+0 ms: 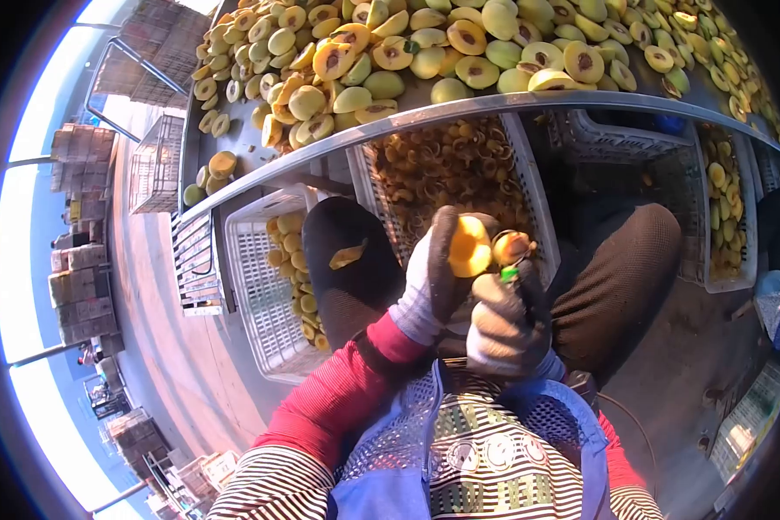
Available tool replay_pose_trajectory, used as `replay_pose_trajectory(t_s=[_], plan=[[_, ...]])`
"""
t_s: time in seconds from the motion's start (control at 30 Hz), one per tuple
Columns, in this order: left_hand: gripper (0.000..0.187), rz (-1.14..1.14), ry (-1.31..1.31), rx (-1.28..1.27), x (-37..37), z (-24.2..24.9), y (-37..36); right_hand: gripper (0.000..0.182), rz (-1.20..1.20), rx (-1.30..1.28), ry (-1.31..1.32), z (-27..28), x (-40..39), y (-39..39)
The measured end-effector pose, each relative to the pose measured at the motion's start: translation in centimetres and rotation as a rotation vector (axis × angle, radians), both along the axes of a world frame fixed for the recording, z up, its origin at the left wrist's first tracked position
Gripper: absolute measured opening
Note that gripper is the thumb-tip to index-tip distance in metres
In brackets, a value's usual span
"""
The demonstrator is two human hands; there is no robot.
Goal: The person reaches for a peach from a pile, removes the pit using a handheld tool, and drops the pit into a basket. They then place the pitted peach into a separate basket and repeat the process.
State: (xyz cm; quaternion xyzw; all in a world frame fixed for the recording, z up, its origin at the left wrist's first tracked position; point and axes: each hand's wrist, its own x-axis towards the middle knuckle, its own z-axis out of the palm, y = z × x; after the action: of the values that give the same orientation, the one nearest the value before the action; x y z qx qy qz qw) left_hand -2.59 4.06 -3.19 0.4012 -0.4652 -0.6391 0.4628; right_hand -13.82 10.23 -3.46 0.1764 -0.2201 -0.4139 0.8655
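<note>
My left hand point(435, 270), in a grey-white glove with dark fingers, is closed around a yellow peach half point(470, 246) with its hollow side showing. Close beside it, my right hand point(504, 322), gloved too, is wrapped round a small tool with a green part point(510, 274); most of the tool is hidden by the fingers. A reddish-brown piece of peach, apparently with the pit point(512, 249), sits just above the green part, near the right fingertips. Both hands are over my lap, above a crate of brown scraps point(446, 173).
A metal table edge point(425, 114) runs across in front, with many halved peaches point(468, 36) heaped behind it. White crates of yellow halves stand at left point(264, 334) and right point(719, 282). My knees flank the scraps crate. Stacked crates point(82, 282) stand far left.
</note>
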Motion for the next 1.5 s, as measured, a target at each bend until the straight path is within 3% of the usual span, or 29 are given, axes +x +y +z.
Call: replay_pose_trajectory(t_s=[0.07,0.1,0.13,0.17,0.2,0.23,0.27,0.3,0.33,0.43,0.47,0.5,0.57,0.63,0.77,0.8,0.87,0.93,0.97,1.0,1.07,1.13,1.17,1.2,1.27,1.3,1.33,1.4,1.5], plan=[[0.043,-0.013,-0.558,-0.315,2.1,1.1,0.1,0.047,0.060,0.121,0.030,-0.6,-0.6,-0.3],[0.040,0.089,-0.173,0.296,3.9,1.2,-0.6,0.046,0.098,0.134,0.114,-1.7,-0.6,-0.1],[0.042,0.214,0.029,0.117,5.5,0.7,-0.3,0.046,0.098,0.129,0.110,-2.1,-0.4,0.2],[0.045,0.354,-0.170,0.044,9.0,0.1,-0.2,0.046,0.111,0.132,0.154,-2.2,-0.4,0.1],[0.041,0.447,-0.756,-0.339,12.9,-0.9,-0.5,0.046,0.119,0.126,0.200,-2.1,-0.5,-0.2],[0.038,0.609,-0.283,0.062,17.2,-0.1,-1.5,0.047,0.131,0.160,0.298,-1.8,-0.8,-0.2],[0.037,0.586,-0.528,-0.011,20.7,0.0,-2.2,0.048,0.135,0.167,0.323,-1.6,-1.0,-0.3],[0.036,0.517,-1.187,-0.119,24.3,-0.9,-3.1,0.049,0.134,0.165,0.330,-1.6,-1.1,-0.3],[0.033,0.534,-1.807,0.026,24.8,-0.5,-3.2,0.049,0.128,0.164,0.336,-2.0,-1.1,-0.5],[0.029,0.402,-1.403,-0.465,17.3,4.2,-7.1,0.048,0.159,0.201,0.455,-2.4,-0.4,-1.2],[0.028,0.351,-1.292,-0.426,14.4,5.2,-9.0,0.048,0.181,0.226,0.551,-2.4,-0.2,-1.4],[0.031,0.318,-1.368,-0.354,12.4,4.8,-11.5,0.049,0.201,0.221,0.621,-2.4,0.0,-1.5],[0.050,0.152,-1.489,-0.681,10.0,3.6,-17.0,0.049,0.208,0.219,0.722,-1.7,-0.3,-1.8],[0.065,-0.095,-1.723,-0.522,8.2,2.6,-21.5,0.049,0.221,0.232,0.920,-1.5,-0.8,-1.8],[0.070,-0.420,-1.776,-0.629,9.0,2.4,-24.5,0.049,0.167,0.338,1.042,-1.8,-1.4,-2.5],[0.059,-0.492,-1.722,-0.593,9.6,2.5,-24.8,0.049,0.168,0.349,1.034,-1.8,-1.4,-2.7],[0.059,-0.577,-1.633,-0.537,10.6,2.4,-25.1,0.050,0.199,0.325,1.110,-1.8,-1.3,-3.3],[0.042,-0.407,-0.993,-0.267,9.6,4.5,-21.7,0.043,0.150,0.329,1.064,-2.0,-1.1,-3.6],[0.036,-0.332,-0.593,0.019,8.5,6.0,-19.0,0.041,-0.068,0.248,1.428,-2.8,-0.1,-3.7],[0.036,-0.195,-0.443,0.126,7.2,6.3,-16.4,0.039,-0.291,0.153,1.786,-3.1,0.7,-3.8],[0.029,-0.066,-0.573,-0.308,7.1,0.9,-12.9,0.031,-0.221,0.092,1.676,2.4,-0.5,-5.2],[0.038,-0.106,-0.223,0.040,3.0,4.4,-9.2,0.031,-0.206,-0.159,1.742,4.3,-0.3,-5.9],[0.043,-0.104,-0.243,0.042,1.9,5.0,-7.9,0.035,-0.188,-0.327,1.993,4.4,0.0,-6.2],[0.046,-0.065,-0.256,0.014,1.8,4.0,-7.1,0.035,-0.182,-0.325,1.996,4.3,0.2,-5.8],[0.048,0.008,-0.027,0.126,1.2,3.7,-5.7,0.035,-0.458,-0.389,2.064,3.1,0.7,-5.1],[0.048,0.026,-0.061,0.090,1.0,3.4,-5.1,0.037,-0.922,-0.635,2.258,1.2,1.4,-4.4],[0.048,0.040,-0.097,0.057,0.8,3.2,-4.6,0.037,-0.921,-0.631,2.256,0.1,1.4,-3.5],[0.047,0.074,-0.158,-0.023,0.4,3.1,-4.2,0.038,-1.069,-0.839,2.532,-0.6,1.4,-2.6],[0.046,0.048,-0.379,-0.284,0.0,3.6,-3.8,0.037,-1.216,-0.809,2.564,-0.8,1.8,-1.8]])
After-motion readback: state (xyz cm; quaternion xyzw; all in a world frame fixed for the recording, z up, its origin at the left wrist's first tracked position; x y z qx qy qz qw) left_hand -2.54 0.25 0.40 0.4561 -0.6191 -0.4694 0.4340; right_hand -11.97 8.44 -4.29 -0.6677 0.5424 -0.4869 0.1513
